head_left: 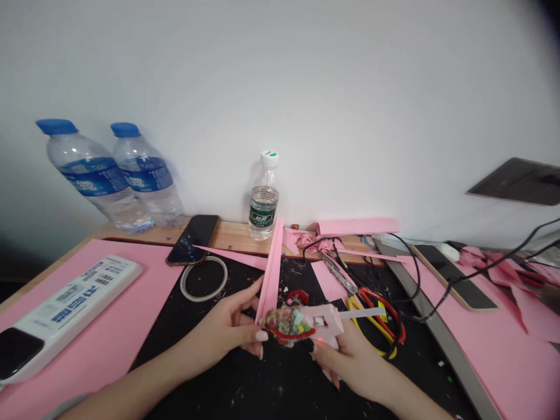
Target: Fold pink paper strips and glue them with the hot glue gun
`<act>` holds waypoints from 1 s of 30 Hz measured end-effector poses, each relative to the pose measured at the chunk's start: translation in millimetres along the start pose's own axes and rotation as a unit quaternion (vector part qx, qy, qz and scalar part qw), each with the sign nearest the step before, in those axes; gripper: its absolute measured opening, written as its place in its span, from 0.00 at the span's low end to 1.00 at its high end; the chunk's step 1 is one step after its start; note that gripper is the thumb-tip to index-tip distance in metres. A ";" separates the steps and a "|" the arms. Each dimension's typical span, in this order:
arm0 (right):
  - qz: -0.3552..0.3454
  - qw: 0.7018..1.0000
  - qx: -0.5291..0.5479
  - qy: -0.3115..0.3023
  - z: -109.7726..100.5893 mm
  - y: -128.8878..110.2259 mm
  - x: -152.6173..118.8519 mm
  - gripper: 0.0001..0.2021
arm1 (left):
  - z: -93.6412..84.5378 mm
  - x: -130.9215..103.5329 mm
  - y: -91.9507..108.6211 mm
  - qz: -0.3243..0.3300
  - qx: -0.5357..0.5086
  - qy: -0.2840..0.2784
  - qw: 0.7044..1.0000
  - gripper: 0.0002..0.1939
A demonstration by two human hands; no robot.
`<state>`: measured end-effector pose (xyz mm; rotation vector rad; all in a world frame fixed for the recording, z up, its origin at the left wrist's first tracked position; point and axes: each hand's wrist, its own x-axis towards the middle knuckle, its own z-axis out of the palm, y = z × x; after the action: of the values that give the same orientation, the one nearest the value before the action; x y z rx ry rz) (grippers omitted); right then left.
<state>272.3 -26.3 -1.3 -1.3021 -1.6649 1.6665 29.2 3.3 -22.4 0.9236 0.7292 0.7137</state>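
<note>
My left hand (240, 321) is closed on the lower end of a tall folded strip of pink paper (273, 268), which stands up with several layers. In my right hand (343, 353) is a small pale pink glue gun (321, 321) crusted with colourful bits, a red light glowing on its side. A translucent glue stick (359, 313) sticks out of its back toward the right. The gun's front end meets the bottom of the paper strip near my left fingertips; whether they touch I cannot tell. Both hands are above the black mat (196, 373).
Scissors with red and yellow handles (371, 315) lie right of my hands, near black cables (417, 280). A tape roll (204, 279), a phone (192, 239) and a power bank-like white box (74, 315) are left. A small water bottle (263, 201) stands behind.
</note>
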 end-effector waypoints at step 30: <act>0.018 0.998 -0.004 0.064 1.7 -4.1 2.8 0.15 | -0.3 -1.1 1.5 -0.005 0.009 -0.019 1.000 0.43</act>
<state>268.4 -24.1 1.4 -1.4183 -1.5846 1.5638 28.1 3.2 -20.9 0.9467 0.7081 0.6800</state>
